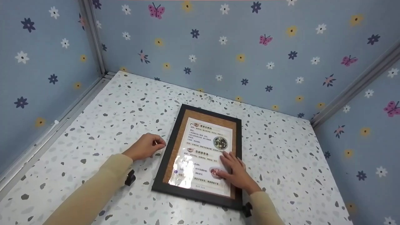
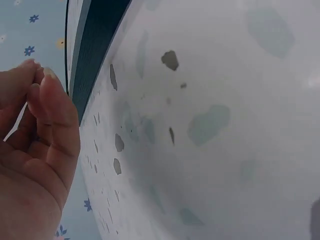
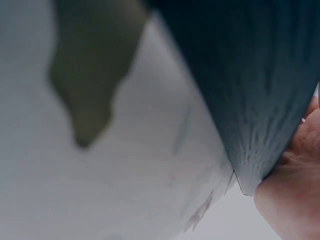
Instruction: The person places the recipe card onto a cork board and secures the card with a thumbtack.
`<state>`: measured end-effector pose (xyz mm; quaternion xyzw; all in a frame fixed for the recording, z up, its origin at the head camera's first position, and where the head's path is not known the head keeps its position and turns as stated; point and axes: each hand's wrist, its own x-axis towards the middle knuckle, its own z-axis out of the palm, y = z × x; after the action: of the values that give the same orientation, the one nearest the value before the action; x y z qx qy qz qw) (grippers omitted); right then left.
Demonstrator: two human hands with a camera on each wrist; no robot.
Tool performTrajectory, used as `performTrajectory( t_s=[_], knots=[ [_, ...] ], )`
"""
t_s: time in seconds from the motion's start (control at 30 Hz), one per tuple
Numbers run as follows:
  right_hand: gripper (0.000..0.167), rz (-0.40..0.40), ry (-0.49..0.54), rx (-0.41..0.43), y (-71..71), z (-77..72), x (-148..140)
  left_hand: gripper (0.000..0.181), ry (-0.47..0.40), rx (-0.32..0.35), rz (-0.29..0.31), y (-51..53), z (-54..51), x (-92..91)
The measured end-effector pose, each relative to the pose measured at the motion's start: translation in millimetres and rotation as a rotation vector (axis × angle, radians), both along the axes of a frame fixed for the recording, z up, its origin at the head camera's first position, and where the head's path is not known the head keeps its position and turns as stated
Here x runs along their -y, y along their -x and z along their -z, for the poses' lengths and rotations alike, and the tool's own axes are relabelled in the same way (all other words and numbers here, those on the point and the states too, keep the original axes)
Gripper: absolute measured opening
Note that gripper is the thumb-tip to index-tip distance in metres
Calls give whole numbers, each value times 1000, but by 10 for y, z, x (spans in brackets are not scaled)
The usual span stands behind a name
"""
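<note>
A black-edged board with a brown cork-like face point(image 1: 172, 162) lies on the speckled surface. On it is a glossy printed sheet point(image 1: 200, 156) with lines of text and round food pictures. My right hand point(image 1: 236, 172) rests on the sheet's lower right, its fingers spread over the paper and the wrist crossing the border. The right wrist view shows the dark border point(image 3: 250, 100) beside part of that hand. By the board's left edge, my left hand point(image 1: 147, 146) has curled fingers, thumb and fingertips meeting. Nothing shows between them in the left wrist view, where the border point(image 2: 95, 50) is close behind.
Light blue walls point(image 1: 218, 50) with flowers and butterflies enclose the back and both sides of the white speckled tabletop point(image 1: 137, 106). Metal strips point(image 1: 93, 37) run along the wall corners. Bright glare covers the sheet's lower left.
</note>
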<state>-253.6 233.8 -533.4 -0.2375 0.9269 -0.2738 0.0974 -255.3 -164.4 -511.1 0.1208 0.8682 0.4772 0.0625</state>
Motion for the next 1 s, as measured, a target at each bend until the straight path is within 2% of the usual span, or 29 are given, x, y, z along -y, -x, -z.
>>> performTrajectory(
  t_s=[0.2,0.37,0.53,0.77,1.0],
  knots=[
    [77,4,-5,7,-5,4,6,17,15,-26,-3,64,-39,-133],
    [74,-13,24,-11,-13,15,-2,16,2,-5,-3,108,-63,-250],
    [72,-24,45,-27,-6,14,-15,20,-37,45,6,166,-74,-365],
    [74,-14,30,-20,-4,3,-30,16,-38,12,31,243,-111,-518],
    [76,-6,21,-5,-3,2,-12,20,-69,31,33,327,-142,-662]
  ],
)
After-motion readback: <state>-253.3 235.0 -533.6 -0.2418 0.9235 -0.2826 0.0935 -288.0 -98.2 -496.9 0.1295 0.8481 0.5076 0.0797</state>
